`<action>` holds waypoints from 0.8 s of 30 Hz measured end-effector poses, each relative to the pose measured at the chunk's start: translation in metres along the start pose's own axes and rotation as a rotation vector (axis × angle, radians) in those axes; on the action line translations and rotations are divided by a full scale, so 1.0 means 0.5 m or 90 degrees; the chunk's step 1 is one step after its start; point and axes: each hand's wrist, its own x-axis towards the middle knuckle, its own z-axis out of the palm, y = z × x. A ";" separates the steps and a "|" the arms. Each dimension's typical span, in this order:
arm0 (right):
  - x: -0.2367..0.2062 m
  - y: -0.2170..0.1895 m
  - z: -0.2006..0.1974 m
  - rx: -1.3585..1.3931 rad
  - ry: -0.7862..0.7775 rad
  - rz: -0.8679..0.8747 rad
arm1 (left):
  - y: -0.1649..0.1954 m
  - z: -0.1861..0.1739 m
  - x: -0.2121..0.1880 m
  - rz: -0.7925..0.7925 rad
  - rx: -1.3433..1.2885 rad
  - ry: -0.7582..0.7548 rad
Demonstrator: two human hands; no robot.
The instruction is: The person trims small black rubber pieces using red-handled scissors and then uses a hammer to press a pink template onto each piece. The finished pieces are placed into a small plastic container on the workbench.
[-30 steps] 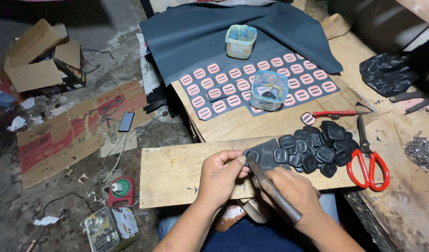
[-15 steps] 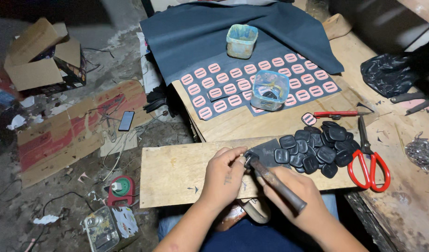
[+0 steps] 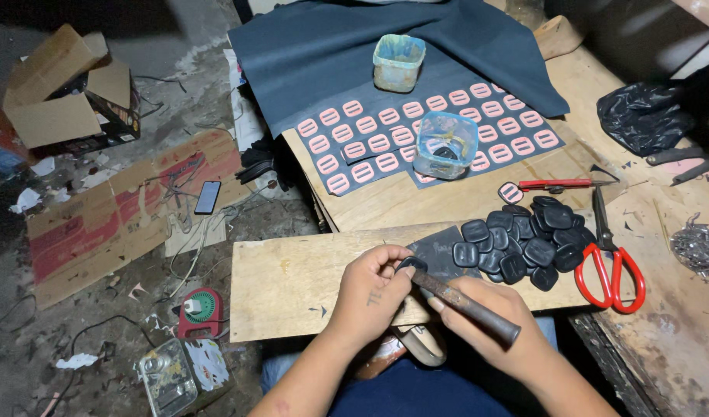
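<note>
The dark buckle piece (image 3: 411, 265) sits pinched in the left hand (image 3: 376, 292), over the near edge of the wooden board (image 3: 292, 286) that lies across the counter (image 3: 663, 309). Going from the left: a flattened cardboard sheet (image 3: 115, 224) lies on the floor, with a phone (image 3: 208, 197) at its 3 o'clock edge and an open cardboard box (image 3: 61, 100) at its 11 o'clock. A small red device (image 3: 200, 313) rests on the floor just left of the board. The left hand's fingers (image 3: 397, 266) are curled tight around the buckle piece. At the hand's 3 o'clock, the right hand (image 3: 497, 324) is clenched round a rusty metal tool (image 3: 462, 303), whose tip touches the piece. At 1 o'clock from the hands lies a heap of black buckle pieces (image 3: 524, 243), touching a dark square sheet (image 3: 439, 251). At 12 o'clock, pink-faced buckles (image 3: 416, 135) lie in rows on blue fabric (image 3: 354, 46), with a clear plastic tub (image 3: 445, 144) among them and a greenish tub (image 3: 398, 62) beyond. Right of the heap lie red-handled scissors (image 3: 613, 266), and at 1 o'clock from these, a black plastic bag (image 3: 648, 116).
</note>
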 end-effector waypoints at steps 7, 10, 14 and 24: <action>0.005 0.005 0.012 -0.159 0.057 -0.194 | 0.005 -0.010 -0.011 0.117 0.154 -0.034; 0.003 0.007 0.026 -0.263 0.073 -0.198 | -0.001 -0.007 -0.002 0.008 -0.022 -0.073; 0.001 0.012 0.033 -0.295 0.068 -0.177 | -0.009 -0.004 0.003 -0.044 0.001 -0.005; -0.007 0.012 0.025 -0.225 0.040 -0.219 | -0.006 -0.004 -0.006 0.119 0.158 0.087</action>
